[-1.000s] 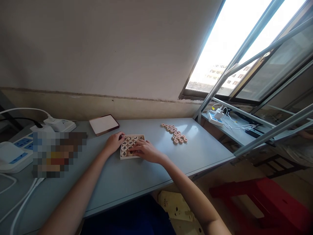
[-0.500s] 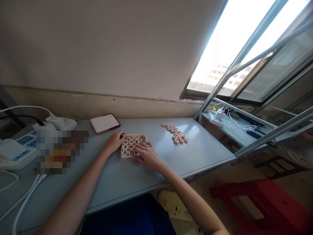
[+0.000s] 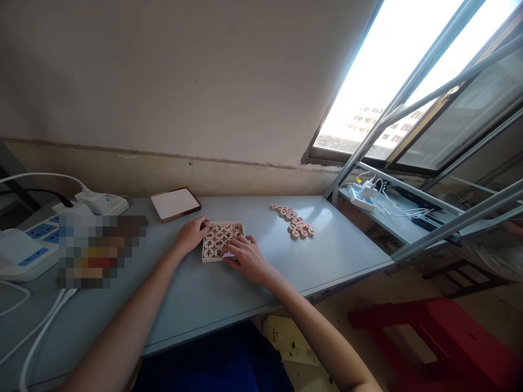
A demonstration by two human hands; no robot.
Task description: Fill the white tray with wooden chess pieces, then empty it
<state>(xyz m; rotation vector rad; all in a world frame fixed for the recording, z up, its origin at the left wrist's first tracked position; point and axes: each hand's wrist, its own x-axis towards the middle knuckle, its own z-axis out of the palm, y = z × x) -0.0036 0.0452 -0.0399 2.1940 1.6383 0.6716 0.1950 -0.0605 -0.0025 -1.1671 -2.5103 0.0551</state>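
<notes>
A shallow open box (image 3: 212, 259) on the desk holds rows of round wooden xiangqi pieces (image 3: 219, 236) with black characters. My left hand (image 3: 192, 234) is at the box's left side, its fingers closed on the upper left edge. Over the lower right part of the box is my right hand (image 3: 245, 257), fingers bent down among the pieces. It hides that corner and whatever its fingertips grip. Farther right, a loose cluster of xiangqi pieces (image 3: 295, 219) with reddish characters lies on the desk.
The box lid (image 3: 175, 203) lies near the wall on the grey desk (image 3: 196, 305). Power strips (image 3: 44, 239) and white cables are at the left. A metal bed frame (image 3: 368, 141) rises at the right, and a red stool (image 3: 445, 337) stands below.
My right hand has shifted slightly at the lower right of the box, showing more of the right-hand pieces. My left hand stays at the box's edge.
</notes>
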